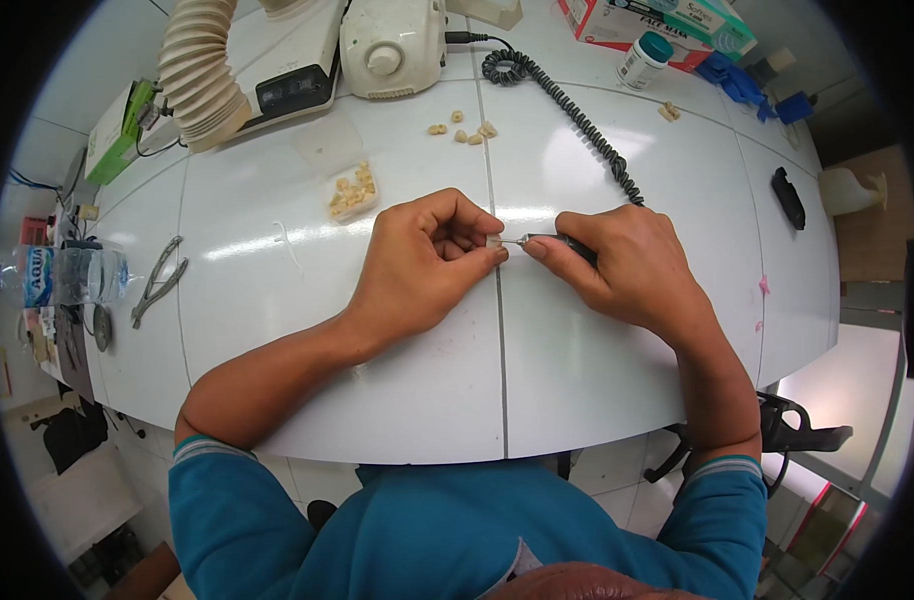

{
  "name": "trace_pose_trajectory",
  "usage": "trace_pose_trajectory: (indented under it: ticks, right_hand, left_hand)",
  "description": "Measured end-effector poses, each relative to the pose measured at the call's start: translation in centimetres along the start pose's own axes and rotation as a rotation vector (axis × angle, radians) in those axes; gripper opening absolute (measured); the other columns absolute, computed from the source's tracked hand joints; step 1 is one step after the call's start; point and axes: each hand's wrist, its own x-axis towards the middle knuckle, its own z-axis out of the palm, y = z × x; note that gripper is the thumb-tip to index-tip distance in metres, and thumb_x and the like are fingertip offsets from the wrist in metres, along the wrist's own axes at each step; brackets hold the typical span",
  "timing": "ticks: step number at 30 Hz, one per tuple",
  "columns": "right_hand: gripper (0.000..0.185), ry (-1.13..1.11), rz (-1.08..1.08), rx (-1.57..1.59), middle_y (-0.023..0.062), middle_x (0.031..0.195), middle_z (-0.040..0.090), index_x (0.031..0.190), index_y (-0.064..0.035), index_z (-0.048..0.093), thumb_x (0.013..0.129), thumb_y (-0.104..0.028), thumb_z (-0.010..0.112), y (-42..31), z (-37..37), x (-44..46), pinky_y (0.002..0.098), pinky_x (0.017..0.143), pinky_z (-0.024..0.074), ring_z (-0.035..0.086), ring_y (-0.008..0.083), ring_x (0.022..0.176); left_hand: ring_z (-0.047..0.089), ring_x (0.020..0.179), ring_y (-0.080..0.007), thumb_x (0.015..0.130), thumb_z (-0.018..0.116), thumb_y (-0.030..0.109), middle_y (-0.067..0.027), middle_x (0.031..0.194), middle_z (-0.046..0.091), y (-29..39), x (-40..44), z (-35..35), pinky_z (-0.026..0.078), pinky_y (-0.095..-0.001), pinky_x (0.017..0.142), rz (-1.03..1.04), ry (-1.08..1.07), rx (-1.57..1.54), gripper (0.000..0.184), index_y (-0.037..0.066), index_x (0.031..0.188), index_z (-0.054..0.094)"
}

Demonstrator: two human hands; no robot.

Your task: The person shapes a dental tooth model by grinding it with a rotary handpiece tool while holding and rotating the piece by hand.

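Note:
My left hand (412, 260) is closed, with thumb and index fingertip pinching a small pale piece (493, 241), mostly covered by the fingers. In my right hand (632, 265) is a dark rotary handpiece (577, 247), gripped like a pen. Its thin metal bit (510, 241) points left and meets the pale piece; whether it spins I cannot tell. A black coiled cord (577, 118) runs from behind my right hand up to a cream control box (392, 50). Beyond my left hand, a small clear container (358, 212) holds several tooth-shaped pieces. More loose tooth-shaped pieces (488, 130) lie farther back.
A ribbed hose (199, 75) curves down at the back left. Metal pliers (158, 283) lie on the left, near a water bottle (87, 275). At the back right are a green-capped bottle (642, 62) and mask boxes (632, 30). A black object (788, 199) rests far right.

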Motion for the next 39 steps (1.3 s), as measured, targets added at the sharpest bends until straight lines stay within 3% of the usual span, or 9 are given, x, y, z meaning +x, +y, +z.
trace_pose_trajectory:
  ticks: [13,22,34,39]
  right_hand:
    - [0.058,0.000,-0.010,0.004,0.0145,0.055,0.061,0.078,-0.0078,0.078,0.105,-0.059,0.068,0.2,0.2,0.2,0.0483,0.054,0.0486,0.063,0.0385,0.053]
    - [0.060,-0.050,0.021,0.082,0.0143,0.054,0.058,0.074,-0.0067,0.074,0.106,-0.057,0.066,0.7,-0.8,0.1,0.0476,0.055,0.0459,0.059,0.0386,0.052]
    - [0.060,-0.051,-0.005,0.095,0.0136,0.053,0.057,0.074,-0.0075,0.072,0.107,-0.057,0.066,1.3,-0.6,0.2,0.0488,0.055,0.0453,0.060,0.0391,0.053]
    - [0.063,-0.051,-0.014,0.087,0.0136,0.053,0.057,0.074,-0.0076,0.072,0.108,-0.060,0.065,1.4,-0.6,0.2,0.0487,0.054,0.0454,0.060,0.0385,0.051]
  left_hand:
    - [0.066,0.084,-0.0037,0.097,0.086,0.005,-0.0046,0.101,0.073,0.6,0.0,0.1,0.057,-0.0205,0.076,-0.027,0.004,0.040,0.021,-0.004,0.111,0.075]
    - [0.074,0.092,-0.0089,0.100,0.083,0.001,-0.0070,0.106,0.075,-0.1,0.0,-0.2,0.060,-0.0232,0.080,-0.012,-0.031,-0.082,0.018,-0.002,0.114,0.072]
    - [0.069,0.083,-0.0042,0.103,0.078,0.002,-0.0053,0.104,0.078,0.4,0.0,-0.7,0.057,-0.0216,0.072,-0.039,-0.040,-0.158,0.020,-0.002,0.122,0.074]
    - [0.074,0.094,-0.0067,0.105,0.075,0.001,-0.0075,0.113,0.078,0.5,0.0,-0.7,0.060,-0.0230,0.075,-0.086,-0.026,-0.212,0.023,-0.003,0.128,0.072]
